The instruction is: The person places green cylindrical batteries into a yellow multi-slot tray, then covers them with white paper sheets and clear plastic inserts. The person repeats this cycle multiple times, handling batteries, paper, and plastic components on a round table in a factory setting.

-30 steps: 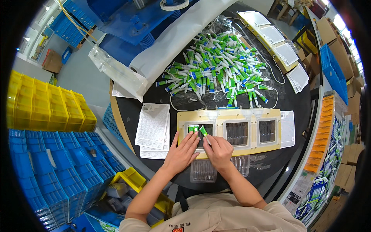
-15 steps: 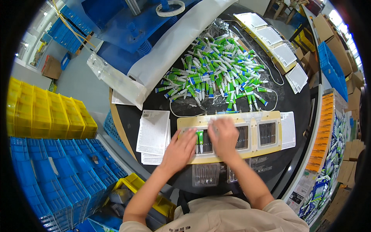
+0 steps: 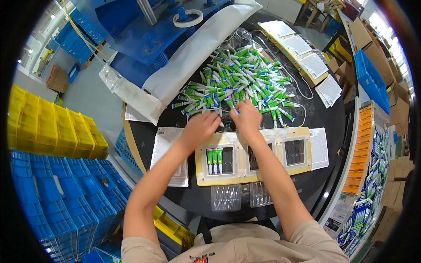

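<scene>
A heap of small green-and-white tubes [image 3: 245,79] with blue ends lies on the black round table. At its near edge my right hand [image 3: 247,119] closes thumb and fingers on a tube, mostly covered by the fingers. To its left my left hand [image 3: 201,129] has its fingers bent together at the heap's edge; what they hold, if anything, is hidden. Below both hands sits a cream frame tray [image 3: 228,179] with three windows. Several green tubes [image 3: 214,160] stand side by side in its left window, white tips toward me. My right forearm partly covers the middle window.
White printed cards [image 3: 164,151] lie left of the tray, and another card [image 3: 319,149] at its right. Clear plastic blisters [image 3: 226,198] lie in front. A second card-filled frame [image 3: 298,46] stands far right. A blue machine [image 3: 149,44] rises behind; blue crates [image 3: 66,197] stand left.
Both hands have moved from the tray's windows up to the heap's near edge. More tubes now show in the left window. The whole view has shifted slightly.
</scene>
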Motion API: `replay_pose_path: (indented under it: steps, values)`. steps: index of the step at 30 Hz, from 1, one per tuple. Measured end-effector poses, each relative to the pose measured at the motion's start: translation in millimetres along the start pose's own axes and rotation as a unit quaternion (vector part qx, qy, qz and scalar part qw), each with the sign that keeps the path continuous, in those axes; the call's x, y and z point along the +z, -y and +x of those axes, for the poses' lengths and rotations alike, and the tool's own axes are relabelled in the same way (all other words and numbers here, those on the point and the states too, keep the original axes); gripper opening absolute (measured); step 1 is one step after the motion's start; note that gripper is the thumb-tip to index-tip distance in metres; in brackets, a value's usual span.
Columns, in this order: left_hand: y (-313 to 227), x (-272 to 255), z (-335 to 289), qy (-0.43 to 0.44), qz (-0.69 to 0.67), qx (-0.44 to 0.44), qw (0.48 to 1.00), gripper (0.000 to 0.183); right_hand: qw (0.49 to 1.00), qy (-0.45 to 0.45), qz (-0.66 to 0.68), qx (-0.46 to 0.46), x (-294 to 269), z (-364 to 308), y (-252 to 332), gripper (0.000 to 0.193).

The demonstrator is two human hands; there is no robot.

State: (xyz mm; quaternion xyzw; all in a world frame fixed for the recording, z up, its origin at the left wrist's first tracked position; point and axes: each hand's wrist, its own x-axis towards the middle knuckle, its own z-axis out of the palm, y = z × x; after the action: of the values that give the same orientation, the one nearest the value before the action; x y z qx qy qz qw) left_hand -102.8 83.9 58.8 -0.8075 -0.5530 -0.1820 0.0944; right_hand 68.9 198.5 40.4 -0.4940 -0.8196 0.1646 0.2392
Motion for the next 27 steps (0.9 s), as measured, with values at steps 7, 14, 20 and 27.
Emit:
replay_pose_path:
  steps: [7, 14, 20, 27]
  values:
    - [-141, -24, -71, -0.169, -0.158, -0.135, 0.964, 0.033, 0.971, -0.071, 0.152, -0.172, -76, -124, -18, 0.018]
    - [-161, 4, -66, -0.238, -0.092, -0.215, 0.943, 0.028, 0.944, 0.003, 0.089, -0.318, -64, -152, -14, 0.03]
    - [-159, 11, -66, -0.21, -0.058, -0.225, 0.95, 0.026, 0.938, 0.013, 0.087, -0.335, -61, -153, -15, 0.033]
    - [-159, 1, -66, -0.162, -0.065, -0.181, 0.968, 0.022, 0.934, 0.013, 0.084, -0.347, -66, -156, -18, 0.033]
